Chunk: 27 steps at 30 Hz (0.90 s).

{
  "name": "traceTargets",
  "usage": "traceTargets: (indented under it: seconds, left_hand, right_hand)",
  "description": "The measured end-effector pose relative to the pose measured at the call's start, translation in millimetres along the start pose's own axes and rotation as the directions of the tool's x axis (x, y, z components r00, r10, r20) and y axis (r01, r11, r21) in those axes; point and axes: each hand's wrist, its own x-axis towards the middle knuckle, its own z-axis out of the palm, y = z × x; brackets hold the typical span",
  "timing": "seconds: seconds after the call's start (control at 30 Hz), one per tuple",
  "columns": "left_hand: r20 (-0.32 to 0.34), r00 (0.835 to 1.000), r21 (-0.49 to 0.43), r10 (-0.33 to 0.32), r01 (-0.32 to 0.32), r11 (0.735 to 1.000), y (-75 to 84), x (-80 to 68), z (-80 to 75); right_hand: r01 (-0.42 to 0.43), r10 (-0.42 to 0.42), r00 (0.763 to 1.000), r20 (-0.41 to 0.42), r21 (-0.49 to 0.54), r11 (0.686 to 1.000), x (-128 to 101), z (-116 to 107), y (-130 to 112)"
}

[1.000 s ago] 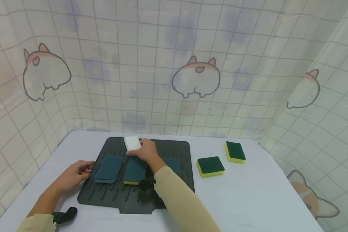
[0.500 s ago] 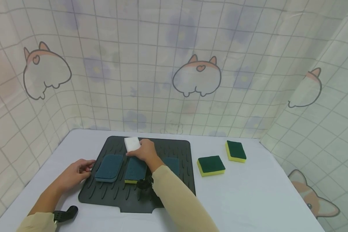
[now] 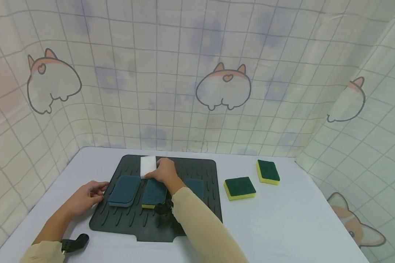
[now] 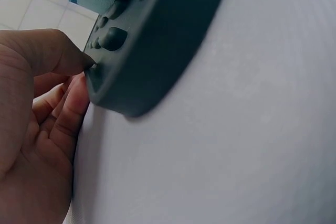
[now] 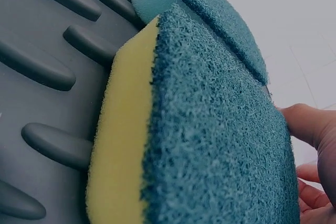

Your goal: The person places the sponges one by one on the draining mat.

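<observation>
In the head view my right hand (image 3: 165, 171) holds a white sponge (image 3: 148, 165) at the back of a dark grey ridged drying mat (image 3: 151, 228). Its thumb lies along the near edge of that block. Just in front, partly under the hand and wrist, is a blue-topped yellow scrub sponge (image 3: 154, 191), which fills much of the right wrist view (image 5: 220, 129). A blue sponge (image 3: 124, 191) lies to its left. My left hand (image 3: 83, 197) pinches the mat's left edge, thumb on top; the left wrist view shows its thumb (image 4: 58, 53) there.
Another blue sponge (image 3: 195, 187) on the mat is partly hidden by the right sleeve. Two green-and-yellow sponges (image 3: 239, 188) (image 3: 267, 171) lie on the white table (image 3: 299, 219) to the right. A patterned curtain (image 3: 177, 73) surrounds the table's back and sides.
The white sponge has turned straighter and lies flatter at the mat's back, its near end shifting left with the right thumb. The left hand has stayed at the mat's edge.
</observation>
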Motion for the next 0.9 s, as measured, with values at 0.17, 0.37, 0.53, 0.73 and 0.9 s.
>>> traceTargets:
  seconds: [0.17, 0.37, 0.53, 0.73, 0.9]
  left_hand:
    - [-0.003, 1.000, -0.005, -0.001, 0.001, 1.000, -3.2, 0.6, 1.0]
    - [-0.002, 1.000, -0.017, 0.000, 0.000, 1.000, -4.2, 0.5, 1.1]
    - [0.002, 1.000, -0.022, -0.007, 0.007, 1.000, -4.2, 1.3, 1.3]
    - [-0.004, 1.000, -0.015, -0.003, 0.002, 1.000, -5.4, 1.6, 1.7]
    - [-0.001, 1.000, -0.010, -0.005, 0.005, 1.000, -6.3, 1.8, 2.0]
  right_hand:
    - [0.008, -0.008, 1.000, 0.007, -0.019, 1.000, 0.9, 0.2, -0.5]
    - [0.030, -0.029, 0.999, 0.013, -0.059, 0.998, 0.3, -0.5, -2.7]
    - [0.032, -0.031, 0.999, 0.013, -0.068, 0.997, 2.3, 0.5, -4.0]
    - [0.017, -0.016, 1.000, 0.020, -0.049, 0.999, 4.6, 0.9, -3.5]
    - [0.031, -0.030, 0.999, 0.020, -0.066, 0.997, 4.2, 1.2, -4.5]
